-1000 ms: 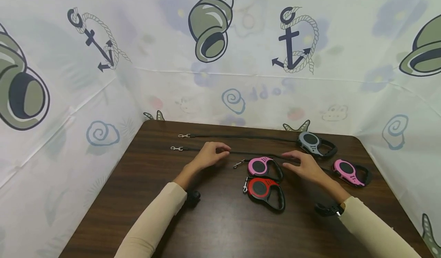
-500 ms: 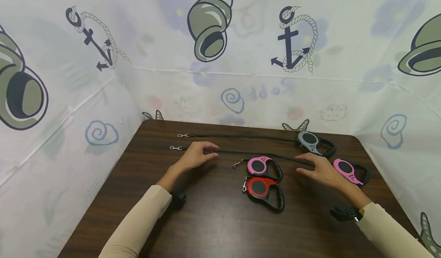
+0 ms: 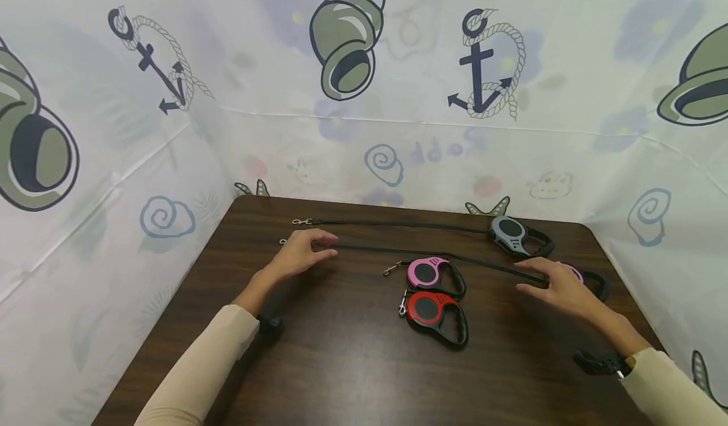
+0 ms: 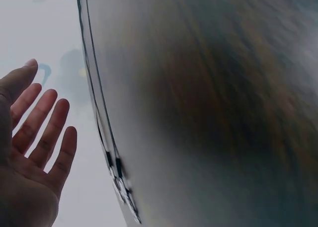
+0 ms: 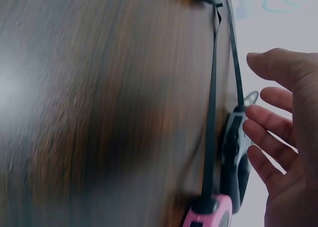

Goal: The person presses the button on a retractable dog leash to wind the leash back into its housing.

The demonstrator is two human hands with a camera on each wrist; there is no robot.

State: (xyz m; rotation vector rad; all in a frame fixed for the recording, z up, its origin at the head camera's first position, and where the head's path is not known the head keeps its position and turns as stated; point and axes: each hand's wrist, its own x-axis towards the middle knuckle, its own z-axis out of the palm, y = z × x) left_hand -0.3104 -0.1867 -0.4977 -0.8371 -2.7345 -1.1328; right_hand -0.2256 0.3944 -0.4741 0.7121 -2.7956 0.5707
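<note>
The left hand (image 3: 298, 254) is hovering over the brown counter (image 3: 352, 375), behind the red leash (image 3: 425, 310) and well to its left. Its fingers are standing wide apart, a little bent, with the thumb out. It is hiding the end of a long black strap (image 3: 392, 250), and a bit of shiny clip (image 3: 282, 242) is peeking out past it. The right hand (image 3: 560, 287) is hanging to the right of the red leash and a bit behind it. This hand is sitting wide and loose too. It is covering most of the far pink leash (image 3: 573, 273), where the long strap is joining on. I cannot tell if that hand is touching the strap.

The near pink leash (image 3: 425, 273) is lying just behind the red leash, with its small clip (image 3: 392, 268) pointing left. The gray leash (image 3: 510, 235) is resting farther behind the red leash, off to the right. Its own black strap (image 3: 398, 224) is running left to another shiny clip (image 3: 302, 222). So 4 leashes are lying there. Behind them all, a white cloth (image 3: 432, 85) with shells and anchors is hanging.
</note>
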